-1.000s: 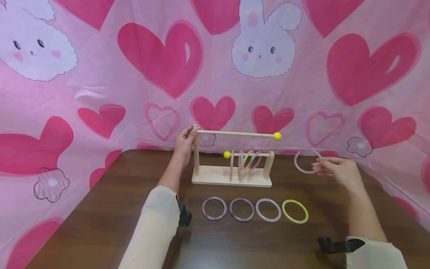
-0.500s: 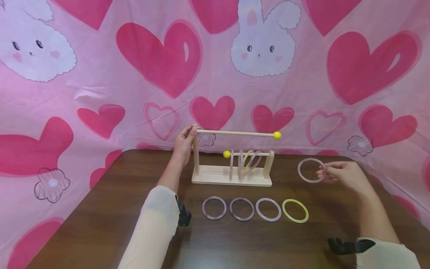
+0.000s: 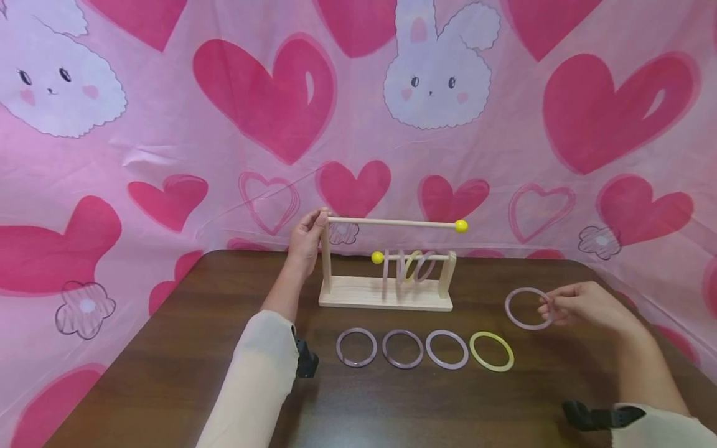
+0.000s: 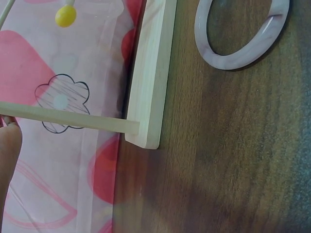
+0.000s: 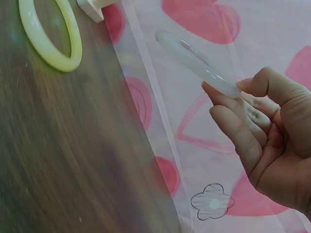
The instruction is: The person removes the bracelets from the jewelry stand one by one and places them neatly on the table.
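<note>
My left hand (image 3: pixel 305 242) grips the top of the tall left post of a wooden bangle stand (image 3: pixel 350 292). In the left wrist view, only part of that hand shows, at the post (image 4: pixel 82 121). Out to the right of the stand, my right hand (image 3: pixel 590 309) pinches a pale lilac bangle (image 5: pixel 197 65) by its edge between thumb and fingers, raised above the table. Several bangles, one of them yellow (image 3: pixel 411 267), hang on the stand's lower rod. The upper rod (image 3: pixel 392 221) carries no bangle and ends in a yellow ball (image 3: pixel 461 226).
In front of the stand, a row of bangles lies flat on the dark wooden table (image 3: pixel 392 410): several purplish ones and a yellow bangle (image 5: pixel 75 46) at the right end. A pink cloth (image 3: pixel 358 143) with hearts and rabbits hangs behind the table.
My right hand has moved down and slightly right, toward me, with the lilac bangle still pinched. The left hand and the stand have stayed in place.
</note>
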`<state>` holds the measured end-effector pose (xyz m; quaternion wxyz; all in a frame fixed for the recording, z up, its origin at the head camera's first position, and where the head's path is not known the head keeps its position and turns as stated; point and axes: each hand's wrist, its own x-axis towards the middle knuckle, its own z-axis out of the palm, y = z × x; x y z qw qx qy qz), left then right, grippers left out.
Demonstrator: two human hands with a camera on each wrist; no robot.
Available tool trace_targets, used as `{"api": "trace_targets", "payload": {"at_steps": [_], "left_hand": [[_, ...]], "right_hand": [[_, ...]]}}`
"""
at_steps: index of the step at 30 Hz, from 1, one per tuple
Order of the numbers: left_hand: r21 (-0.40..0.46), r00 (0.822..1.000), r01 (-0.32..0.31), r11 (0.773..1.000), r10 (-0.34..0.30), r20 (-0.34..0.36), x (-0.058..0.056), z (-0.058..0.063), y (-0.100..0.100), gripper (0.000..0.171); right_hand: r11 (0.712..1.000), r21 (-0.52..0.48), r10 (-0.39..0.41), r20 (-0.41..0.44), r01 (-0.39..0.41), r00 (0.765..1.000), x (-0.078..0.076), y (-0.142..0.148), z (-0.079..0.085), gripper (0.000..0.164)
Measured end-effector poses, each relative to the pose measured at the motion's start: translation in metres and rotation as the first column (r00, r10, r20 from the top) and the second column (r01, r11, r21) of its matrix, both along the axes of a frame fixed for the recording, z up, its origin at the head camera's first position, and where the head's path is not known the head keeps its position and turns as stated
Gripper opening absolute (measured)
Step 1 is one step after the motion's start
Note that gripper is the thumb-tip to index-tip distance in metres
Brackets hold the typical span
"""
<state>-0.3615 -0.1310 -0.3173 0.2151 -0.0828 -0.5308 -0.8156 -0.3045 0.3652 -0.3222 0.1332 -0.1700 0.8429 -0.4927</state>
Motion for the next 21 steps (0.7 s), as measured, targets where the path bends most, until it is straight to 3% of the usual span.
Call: {"api": "trace_targets", "payload": {"at_steps": [5, 11, 21], "left_hand": [[-0.012, 1.0, -0.002, 1.0, 0.002, 0.011, -0.001, 0.0, 0.0, 0.014], [-0.002, 1.0, 0.001, 1.0, -0.001, 0.012, -0.002, -0.001, 0.0, 0.016], [0.002, 1.0, 0.005, 1.0, -0.005, 0.012, -0.001, 0.0, 0.0, 0.018]], "right_hand": [[0.994, -0.032, 0.11, 0.055, -0.109, 0.992, 0.001, 0.012, -0.005, 0.023], [0.983, -0.044, 0.183, 0.113, -0.179, 0.977, 0.003, 0.017, -0.011, 0.021], [0.974, -0.016, 0.225, 0.142, -0.225, 0.964, 0.004, 0.018, -0.015, 0.026]]}}
